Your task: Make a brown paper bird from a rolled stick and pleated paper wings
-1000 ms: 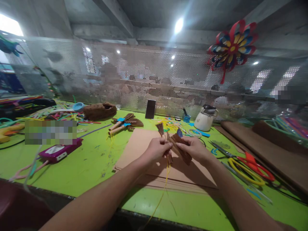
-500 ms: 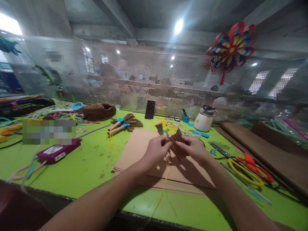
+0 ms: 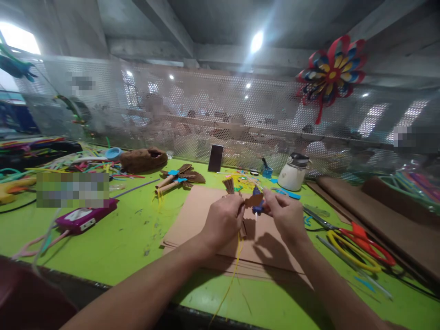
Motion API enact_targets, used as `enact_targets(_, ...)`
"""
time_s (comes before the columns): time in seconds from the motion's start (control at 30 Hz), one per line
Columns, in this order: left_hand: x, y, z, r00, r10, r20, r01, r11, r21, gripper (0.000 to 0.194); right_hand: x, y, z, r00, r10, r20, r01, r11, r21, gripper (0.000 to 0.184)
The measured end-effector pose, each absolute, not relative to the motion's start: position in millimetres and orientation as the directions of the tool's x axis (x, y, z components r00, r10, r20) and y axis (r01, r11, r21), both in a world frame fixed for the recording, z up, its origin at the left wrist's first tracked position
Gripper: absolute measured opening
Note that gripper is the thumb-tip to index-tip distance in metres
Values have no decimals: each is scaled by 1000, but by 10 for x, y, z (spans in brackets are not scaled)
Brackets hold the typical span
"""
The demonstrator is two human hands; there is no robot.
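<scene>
My left hand (image 3: pixel 224 220) is closed around a small bundle of fringed brown paper (image 3: pixel 228 185), whose tuft sticks up above the fingers. A thin yellow strip (image 3: pixel 235 266) hangs down from that hand. My right hand (image 3: pixel 284 211) pinches the other end of a brown paper strip (image 3: pixel 253 200) stretched between the two hands. Both hands hover over a stack of tan card sheets (image 3: pixel 195 215) on the green table (image 3: pixel 113 238).
Finished brown paper brooms (image 3: pixel 180 176) lie behind the card. Red and yellow scissors (image 3: pixel 357 240) lie at the right, beside brown rolls (image 3: pixel 378 201). A white jug (image 3: pixel 293 172), a dark phone (image 3: pixel 215 158), a pink device (image 3: pixel 84 216) and coloured strips (image 3: pixel 68 160) also sit about.
The brown strip, hanging low between my hands a second ago, is now pulled up short and tight. Both hands have risen slightly and my right hand has turned upright.
</scene>
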State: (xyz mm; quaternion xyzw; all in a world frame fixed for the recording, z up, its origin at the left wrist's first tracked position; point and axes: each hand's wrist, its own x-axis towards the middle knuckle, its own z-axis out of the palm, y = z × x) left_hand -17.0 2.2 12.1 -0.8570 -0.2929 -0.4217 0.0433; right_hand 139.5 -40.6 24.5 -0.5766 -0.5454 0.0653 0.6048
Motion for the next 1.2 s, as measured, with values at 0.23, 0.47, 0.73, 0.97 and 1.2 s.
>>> enact_targets(0.23,-184,-30,155,542,251,802,491,-869,-60,16,1109,-450,214,299,868,397,190,353,-916,34)
enact_targets(0.47,-178,-27,118,573,321,754,459,-888,29,13,1159,-401,133,292,906,305,-33,328,-944,25)
enact_targets(0.73,-162,-98,169,472,518,713,377,-850,367,5,1313,-305,63,328,907,263,-79,304,-949,25)
enact_targets(0.97,-126,80,168,392,914,105,-114,-65,991,19,1425,-287,131,281,931,234,-147,282,-948,21)
enact_targets(1.2,-130,77,212,486,873,33,-412,196,890,29,1373,-304,140,153,956,250,-139,271,-952,23)
